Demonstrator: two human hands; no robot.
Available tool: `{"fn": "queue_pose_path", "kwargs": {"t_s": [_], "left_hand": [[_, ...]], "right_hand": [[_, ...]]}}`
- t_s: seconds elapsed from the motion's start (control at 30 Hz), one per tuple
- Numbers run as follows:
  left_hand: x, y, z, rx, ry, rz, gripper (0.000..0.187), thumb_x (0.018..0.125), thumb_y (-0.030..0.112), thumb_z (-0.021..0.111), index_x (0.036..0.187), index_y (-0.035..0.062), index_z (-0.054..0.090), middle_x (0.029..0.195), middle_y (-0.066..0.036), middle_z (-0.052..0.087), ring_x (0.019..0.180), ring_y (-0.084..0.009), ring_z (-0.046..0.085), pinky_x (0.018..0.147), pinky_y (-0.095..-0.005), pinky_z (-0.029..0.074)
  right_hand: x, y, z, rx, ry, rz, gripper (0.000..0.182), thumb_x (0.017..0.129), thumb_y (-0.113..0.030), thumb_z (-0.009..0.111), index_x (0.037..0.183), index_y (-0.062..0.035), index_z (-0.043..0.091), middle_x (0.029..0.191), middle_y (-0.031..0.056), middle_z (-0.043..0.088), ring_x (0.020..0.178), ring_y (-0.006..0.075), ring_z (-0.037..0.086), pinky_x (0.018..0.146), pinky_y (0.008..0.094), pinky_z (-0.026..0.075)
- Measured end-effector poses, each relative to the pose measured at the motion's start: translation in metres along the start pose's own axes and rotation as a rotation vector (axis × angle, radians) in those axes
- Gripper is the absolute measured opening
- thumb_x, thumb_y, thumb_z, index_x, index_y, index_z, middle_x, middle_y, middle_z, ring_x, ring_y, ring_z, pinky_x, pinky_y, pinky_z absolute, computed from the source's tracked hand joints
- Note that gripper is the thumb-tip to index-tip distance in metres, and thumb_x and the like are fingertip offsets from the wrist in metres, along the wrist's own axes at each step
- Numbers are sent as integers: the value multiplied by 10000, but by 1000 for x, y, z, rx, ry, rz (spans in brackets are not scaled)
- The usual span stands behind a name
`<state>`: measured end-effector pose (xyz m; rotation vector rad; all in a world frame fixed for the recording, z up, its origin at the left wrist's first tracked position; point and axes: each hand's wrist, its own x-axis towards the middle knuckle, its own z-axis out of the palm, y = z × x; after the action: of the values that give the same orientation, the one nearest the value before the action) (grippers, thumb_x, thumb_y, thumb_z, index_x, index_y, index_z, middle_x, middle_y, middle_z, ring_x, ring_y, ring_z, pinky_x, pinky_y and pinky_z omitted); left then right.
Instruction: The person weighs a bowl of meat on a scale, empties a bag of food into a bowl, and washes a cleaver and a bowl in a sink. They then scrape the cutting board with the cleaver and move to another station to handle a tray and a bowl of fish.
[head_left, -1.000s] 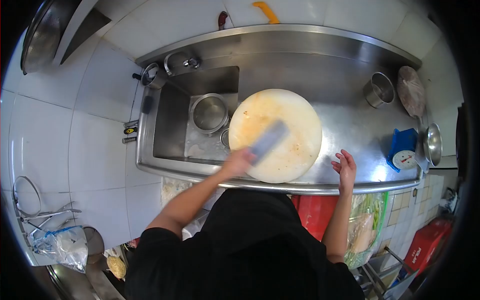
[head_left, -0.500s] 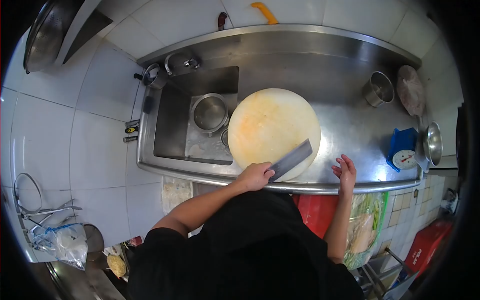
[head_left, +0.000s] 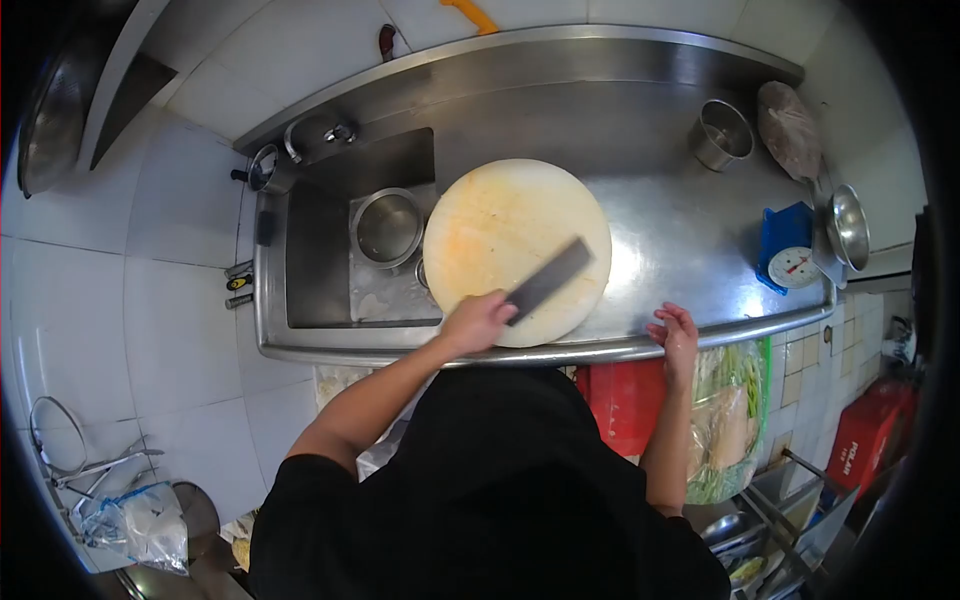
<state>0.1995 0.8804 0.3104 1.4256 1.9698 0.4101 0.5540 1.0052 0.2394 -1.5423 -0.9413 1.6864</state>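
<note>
My left hand is wrapped round the handle of a wide-bladed cleaver. The blade, a little blurred, lies over the lower right part of a round, white cutting board with orange-yellow stains. My right hand is raised at the counter's front edge, right of the board, with its fingers apart and somewhat curled and nothing in it.
Left of the board, a sink holds a metal pot. Further right on the steel counter stand a metal container, a bagged item and a blue scale beside a metal bowl.
The view has shifted and turned slightly, so the counter and board appear further left. The cleaver is still in my left hand. My right hand remains empty near the front edge.
</note>
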Motion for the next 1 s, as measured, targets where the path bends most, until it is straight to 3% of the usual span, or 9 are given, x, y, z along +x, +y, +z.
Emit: {"fn": "queue_pose_path", "kwargs": {"t_s": [0.23,0.3,0.33,0.4,0.5,0.67,0.8,0.93,1.0], "left_hand": [[100,45,5,90,-489,399,284,834,305,673,881,33,602,861,-163,695,823,-345,666,712,-442,504],[119,50,9,148,-531,477,310,804,312,695,878,24,607,886,-154,703,835,-344,669,721,-434,509],[125,52,12,176,-553,515,323,788,316,706,877,20,610,899,-150,707,840,-344,670,726,-431,512],[132,55,21,123,-455,495,338,784,328,708,895,21,620,892,-156,705,842,-349,667,739,-426,513],[139,56,15,94,-276,301,354,792,331,700,986,40,645,932,-187,692,882,-350,662,777,-421,511],[164,-38,-50,-63,145,-36,332,862,291,667,1103,65,626,1044,-200,675,997,-376,635,853,-449,496],[129,-104,-160,330,443,-368,331,874,286,595,1116,61,604,1104,-228,653,1057,-417,607,889,-500,492],[57,-158,-196,206,625,-390,281,882,259,601,1053,36,595,1027,-240,661,1011,-427,614,853,-510,482],[18,-188,-186,72,700,-300,267,878,249,621,1002,14,592,951,-242,669,947,-433,630,802,-495,498]], "right_hand": [[-66,2,50,-351,-446,379,141,917,-113,563,939,6,637,789,77,665,634,170,629,646,273,519],[-73,17,77,-423,-527,467,320,893,-204,645,1105,27,584,963,137,661,808,226,646,750,323,527],[-73,27,96,-416,-441,296,433,870,-229,675,1175,39,523,1047,171,620,902,257,616,806,351,510],[-62,49,125,-401,-262,-41,684,823,-277,736,1314,62,400,1215,237,538,1088,320,557,918,406,478],[-28,60,148,-632,-65,-186,962,757,-285,786,1416,79,188,1343,303,366,1241,404,407,1027,454,391],[-34,41,156,-581,13,-36,1043,730,-249,800,1443,108,126,1333,324,337,1243,447,380,1048,436,367],[-38,37,178,-637,201,-199,1024,766,-295,764,1454,101,117,1376,324,299,1256,464,357,1048,474,355],[-7,4,253,-764,620,44,986,822,-508,629,1460,74,154,1379,280,327,1218,431,396,1017,526,318],[4,11,266,-866,764,-54,958,826,-519,613,1454,64,187,1363,269,357,1209,412,405,1018,502,313]]}}
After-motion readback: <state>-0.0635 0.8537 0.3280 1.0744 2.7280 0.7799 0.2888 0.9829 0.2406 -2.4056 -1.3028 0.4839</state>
